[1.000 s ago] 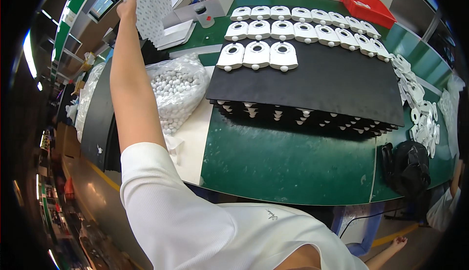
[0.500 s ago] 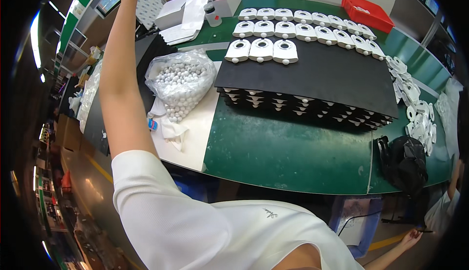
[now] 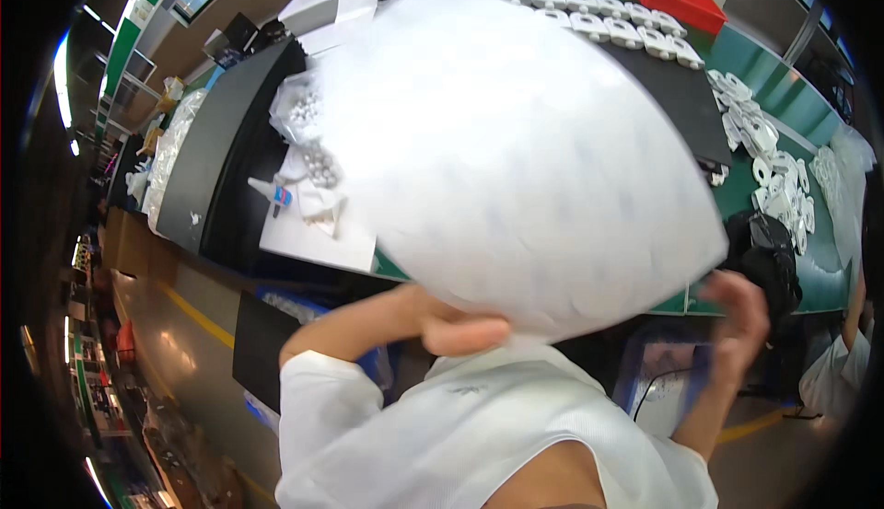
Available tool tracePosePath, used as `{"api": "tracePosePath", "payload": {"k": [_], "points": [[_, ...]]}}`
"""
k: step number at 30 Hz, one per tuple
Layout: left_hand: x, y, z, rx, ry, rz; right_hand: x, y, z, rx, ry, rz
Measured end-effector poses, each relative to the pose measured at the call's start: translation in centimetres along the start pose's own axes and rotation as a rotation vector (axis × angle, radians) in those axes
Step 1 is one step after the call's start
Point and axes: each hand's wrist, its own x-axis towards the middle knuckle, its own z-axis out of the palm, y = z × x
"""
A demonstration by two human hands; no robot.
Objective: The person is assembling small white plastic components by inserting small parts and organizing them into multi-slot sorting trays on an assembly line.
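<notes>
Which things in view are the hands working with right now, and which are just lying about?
In the job, it seems:
white sheet, held by the left hand
right hand near its corner, contact unclear

Lying about for now, out of both hands:
red bin
black bag
white-and-blue bottle
piled white parts

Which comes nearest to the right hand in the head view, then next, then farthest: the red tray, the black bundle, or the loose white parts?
From the right hand:
1. Black bundle, close by at the table's right.
2. Loose white parts, just beyond the bundle.
3. Red tray, at the far edge.
</notes>
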Motion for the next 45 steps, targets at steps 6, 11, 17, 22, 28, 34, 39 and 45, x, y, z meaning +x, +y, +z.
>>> {"api": "tracePosePath", "payload": {"k": [6,11,17,22,28,34,39,45], "points": [[-4.5,-6.6,11.4,1.171,0.287,0.296,-5.8,4.7,10.1,0.570,-0.254,0.622],[-5.5,-6.7,13.2,0.852,0.228,0.126,-7.0,5.2,10.4,0.624,0.062,0.766],[-8.2,-7.4,13.2,0.596,0.213,-0.194,-8.8,6.8,7.4,0.409,0.178,0.781],[-8.7,-7.1,12.7,0.058,0.754,-0.636,-9.0,7.0,6.3,0.227,0.269,0.663],[-8.5,-6.3,10.2,-0.405,0.765,-0.802,-8.8,7.1,3.9,-0.043,0.294,0.417],[-7.1,-5.5,9.9,-0.572,0.694,-0.792,-7.1,6.2,3.3,-0.051,0.286,0.409],[-6.7,-5.6,10.2,-0.618,0.684,-0.801,-7.1,6.0,2.9,-0.076,0.289,0.384],[-5.8,-6.3,10.5,-0.659,0.658,-0.856,-7.2,6.5,2.7,-0.047,0.309,0.423]]}}
